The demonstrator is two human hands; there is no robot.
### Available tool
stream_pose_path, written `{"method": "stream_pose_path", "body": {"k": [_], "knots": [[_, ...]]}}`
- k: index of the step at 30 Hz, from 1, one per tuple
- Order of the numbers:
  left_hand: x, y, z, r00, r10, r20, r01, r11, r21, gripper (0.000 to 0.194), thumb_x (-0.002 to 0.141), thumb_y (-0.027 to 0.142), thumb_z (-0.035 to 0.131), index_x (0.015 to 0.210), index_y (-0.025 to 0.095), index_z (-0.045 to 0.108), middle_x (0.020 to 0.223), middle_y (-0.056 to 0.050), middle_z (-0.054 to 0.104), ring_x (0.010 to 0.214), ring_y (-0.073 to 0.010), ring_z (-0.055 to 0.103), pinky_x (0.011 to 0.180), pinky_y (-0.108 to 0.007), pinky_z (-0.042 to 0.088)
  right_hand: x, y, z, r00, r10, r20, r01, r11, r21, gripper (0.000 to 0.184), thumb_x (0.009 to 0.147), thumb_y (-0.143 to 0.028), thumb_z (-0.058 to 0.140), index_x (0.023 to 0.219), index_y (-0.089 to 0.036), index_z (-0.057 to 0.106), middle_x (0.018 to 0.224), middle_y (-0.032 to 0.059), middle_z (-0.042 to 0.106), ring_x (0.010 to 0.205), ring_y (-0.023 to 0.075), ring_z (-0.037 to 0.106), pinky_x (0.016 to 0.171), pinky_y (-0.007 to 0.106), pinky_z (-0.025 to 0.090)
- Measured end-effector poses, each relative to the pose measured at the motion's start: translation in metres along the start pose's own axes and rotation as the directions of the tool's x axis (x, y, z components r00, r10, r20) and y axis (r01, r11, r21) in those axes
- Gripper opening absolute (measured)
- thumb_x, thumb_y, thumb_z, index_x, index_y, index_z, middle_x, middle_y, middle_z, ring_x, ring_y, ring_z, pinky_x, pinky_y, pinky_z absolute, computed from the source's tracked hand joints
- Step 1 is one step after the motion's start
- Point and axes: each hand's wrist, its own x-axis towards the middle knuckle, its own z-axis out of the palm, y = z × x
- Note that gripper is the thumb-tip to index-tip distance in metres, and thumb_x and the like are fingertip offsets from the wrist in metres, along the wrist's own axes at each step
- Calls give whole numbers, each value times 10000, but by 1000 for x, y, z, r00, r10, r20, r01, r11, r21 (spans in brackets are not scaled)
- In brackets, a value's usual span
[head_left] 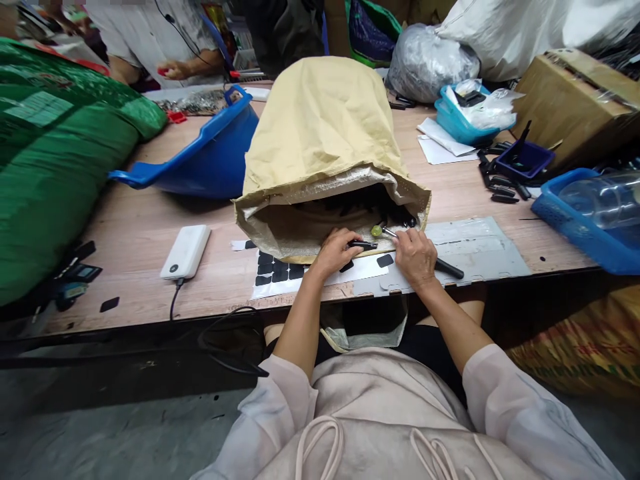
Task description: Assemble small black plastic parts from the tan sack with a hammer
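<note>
My left hand is closed on a small slim black part and rests at the mouth of the yellow sack. Wrapped in my right hand is a small mallet with a yellow-green head, a thin metal shaft and a black handle. Its head lies just right of the black part, a little apart from it. The open yellow sack lies on its side, with dark pieces inside. Under my hands are a white sheet bearing black rounded-square stickers and a grey board.
A white power bank with a cable lies left. Behind it are a blue basin and a large green sack. On the right stand a blue tray, a purple basket and a cardboard box. A co-worker sits opposite.
</note>
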Motion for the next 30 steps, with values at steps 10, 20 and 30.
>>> {"method": "stream_pose_path", "body": {"k": [10,20,30], "knots": [[7,-7,15,995,-49,-83,42,996,-78,170,812,270,810,973,228,775,989,-34,719,1035,-242,619,949,-356,485,5,2,-11,998,55,-18,-53,995,82,345,1067,-343,416,1088,-204,730,946,80,670,794,194,557,643,309,308],[8,-5,14,994,-82,-73,64,974,-216,186,762,198,816,944,207,783,973,-24,704,985,-215,640,917,-335,496,-7,-29,-28,998,-17,66,-10,921,388,338,1068,-343,462,1275,-244,710,1067,62,738,948,183,679,783,268,492],[8,-4,15,994,-91,-67,73,969,-234,137,754,191,826,883,209,783,930,-15,698,992,-221,619,911,-332,475,-12,-35,-31,999,-44,24,32,934,357,383,1080,-325,440,1359,-283,700,987,48,714,858,159,658,688,241,456]]}}
